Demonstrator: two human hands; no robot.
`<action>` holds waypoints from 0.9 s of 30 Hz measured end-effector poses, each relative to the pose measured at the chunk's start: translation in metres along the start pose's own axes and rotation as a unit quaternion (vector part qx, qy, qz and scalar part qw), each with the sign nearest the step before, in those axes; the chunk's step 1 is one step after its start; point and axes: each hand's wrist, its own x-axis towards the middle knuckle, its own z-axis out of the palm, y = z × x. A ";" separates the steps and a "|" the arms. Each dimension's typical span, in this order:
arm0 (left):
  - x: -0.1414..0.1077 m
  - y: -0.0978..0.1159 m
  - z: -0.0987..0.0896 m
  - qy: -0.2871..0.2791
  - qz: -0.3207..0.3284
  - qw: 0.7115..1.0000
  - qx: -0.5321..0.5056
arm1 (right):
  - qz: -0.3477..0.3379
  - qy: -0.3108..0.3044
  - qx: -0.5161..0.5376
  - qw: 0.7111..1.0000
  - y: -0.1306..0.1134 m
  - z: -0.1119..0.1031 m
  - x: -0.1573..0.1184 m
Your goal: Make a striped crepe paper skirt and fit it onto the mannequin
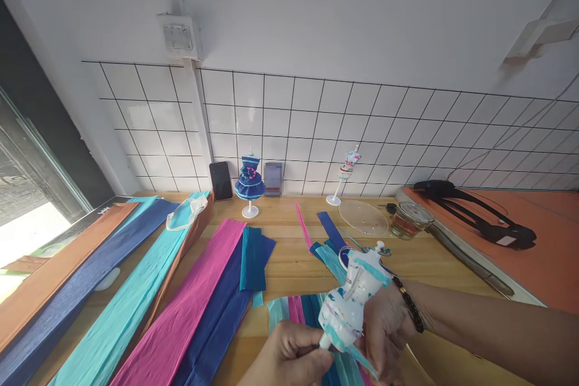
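A small white dress form [341,316], smeared with blue, teal and pink, is tilted above the near part of the table. My left hand [298,356] is closed on the peg at its lower end, thumb and fingers pinching. From the bottom edge of the form hangs a narrow turquoise crepe paper strip [363,362]. My right hand [389,322], wearing a dark beaded bracelet, is behind the form with curled fingers at the strip's lower end. The form partly hides these fingers. Teal, pink and blue crepe paper pieces [296,309] lie under the hands.
Long crepe paper lengths [190,307] cover the left side. A blue-dressed form [249,184], a bare form on a stand [348,169] and a phone [221,181] stand along the tiled wall. A clear lid [363,218], a glass jar [411,220] and a black strapped device [479,217] are right.
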 end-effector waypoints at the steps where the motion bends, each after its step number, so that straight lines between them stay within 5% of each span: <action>1: 0.001 -0.003 -0.001 0.014 -0.006 1.000 0.003 | 0.053 -0.078 -0.007 0.996 -0.023 -0.012 0.005; 4: 0.002 -0.007 -0.005 0.069 0.002 0.997 0.030 | 0.142 -0.202 0.007 0.969 -0.075 -0.021 0.005; 9: 0.005 -0.005 -0.012 0.139 0.011 0.978 0.155 | 0.067 -0.080 0.071 0.992 -0.098 0.013 -0.016; 16: 0.005 -0.010 -0.021 0.275 0.070 0.897 0.338 | -0.012 0.044 0.151 0.987 -0.088 0.043 -0.015; 19: 0.006 -0.007 -0.024 0.302 0.051 0.923 0.232 | -0.080 0.120 0.129 0.981 -0.083 0.049 -0.013; 22: 0.006 -0.002 -0.026 0.278 0.039 0.960 0.013 | -0.140 0.200 0.113 0.963 -0.080 0.049 -0.008; 27: 0.003 -0.003 -0.028 0.240 0.029 0.935 -0.258 | -0.197 0.296 0.080 0.931 -0.078 0.041 -0.002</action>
